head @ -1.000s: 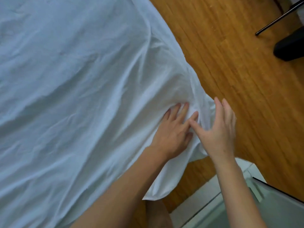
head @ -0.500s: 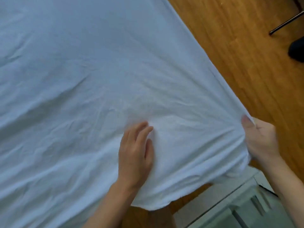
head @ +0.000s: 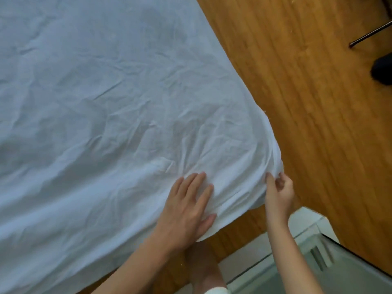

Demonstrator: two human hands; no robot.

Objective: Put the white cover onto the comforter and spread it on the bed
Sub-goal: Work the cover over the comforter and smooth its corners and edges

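The white cover (head: 110,115) lies wrinkled across the bed and fills most of the view. Its near right corner hangs over the wooden floor. My left hand (head: 188,206) lies flat on the cover near that corner, fingers straight and slightly spread. My right hand (head: 277,192) pinches the bunched corner fabric at the cover's right edge, thumb and fingers curled round it. The comforter itself is hidden under the cover.
Wooden floor (head: 318,102) runs along the bed's right side. A white and glass-topped unit (head: 318,264) stands at the bottom right. A thin dark metal leg (head: 369,37) and a dark object (head: 381,68) sit at the far right. My leg (head: 203,266) shows below the cover's edge.
My left hand slid right along the cover toward the corner and now lies flat. My right hand still holds the corner, which is now bunched and rounded rather than pulled taut.
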